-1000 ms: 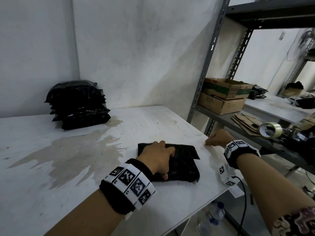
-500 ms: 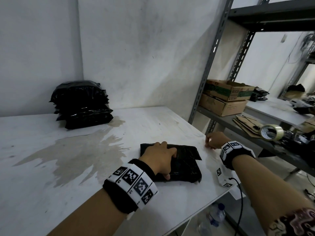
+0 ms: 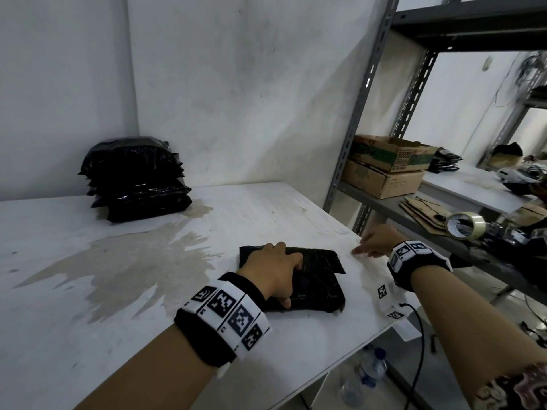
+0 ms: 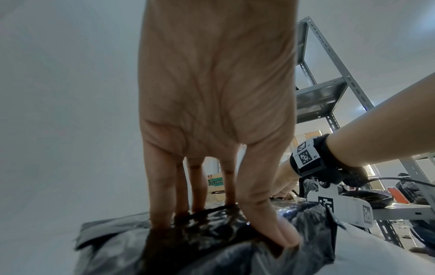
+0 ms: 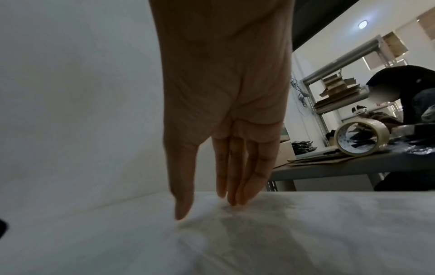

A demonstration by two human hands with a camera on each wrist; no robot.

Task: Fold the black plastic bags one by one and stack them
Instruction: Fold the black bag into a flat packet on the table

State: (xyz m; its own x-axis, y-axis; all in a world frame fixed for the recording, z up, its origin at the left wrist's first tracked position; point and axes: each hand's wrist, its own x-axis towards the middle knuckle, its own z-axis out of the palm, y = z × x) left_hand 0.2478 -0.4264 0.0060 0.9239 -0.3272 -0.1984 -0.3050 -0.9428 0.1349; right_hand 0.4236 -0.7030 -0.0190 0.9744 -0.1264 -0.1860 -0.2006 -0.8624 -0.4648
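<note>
left hand (image 3: 273, 269) laid on top of a folded black bag (image 3: 313, 284), fingers straight and pressing down into the plastic, thumb (image 4: 270, 219) set against the near fold; nothing curled around it. folded black bag lying flat on the white table (image 3: 88, 335), close to the table's right edge, one loose corner sticking out toward the right. right hand (image 3: 377, 241) just beside the bag, not touching it, fingers (image 5: 240, 176) straight and together, tips resting on the bare tabletop near the edge; holding nothing. stack of folded black bags (image 3: 134, 179) well apart at the back left of the table, against the wall, beside a pale stain (image 3: 118, 261) spread across the surface. to the right, a grey metal shelf (image 3: 414, 214) with cardboard boxes (image 3: 387, 170) and a roll of clear tape (image 3: 464, 224)
</note>
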